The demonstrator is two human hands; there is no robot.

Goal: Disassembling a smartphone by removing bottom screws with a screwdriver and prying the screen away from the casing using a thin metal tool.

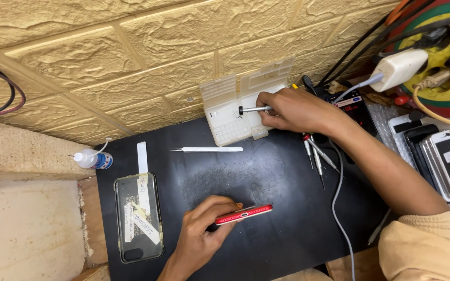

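- On a black tabletop (266,177) set against a tan brick-patterned wall (105,57); bare dark surface through the middle, between the two hands.
- At the near edge, left hand (204,234) palm down, fingers curled, grip pinching a red phone (244,214) stood on its long edge.
- Just left of that hand, a clear phone case (138,218) with paper strips, lying flat near the left border of the tabletop.
- At the far edge by the wall, right hand (295,110) reaching forward, forearm slanting in from the right, grip pressed around a silver screwdriver (253,110) pointing left.
- Under that tool, an open white parts box (230,125), lid leaning on the wall.
- Between box and phone, tweezers (207,150) lying level.
- Right of the hand, spare screwdrivers (316,156) and a white cable (337,208); further right, stacked phones (444,161) crowding the edge.
- Far left, a small glue bottle (94,159) just off the tabletop.
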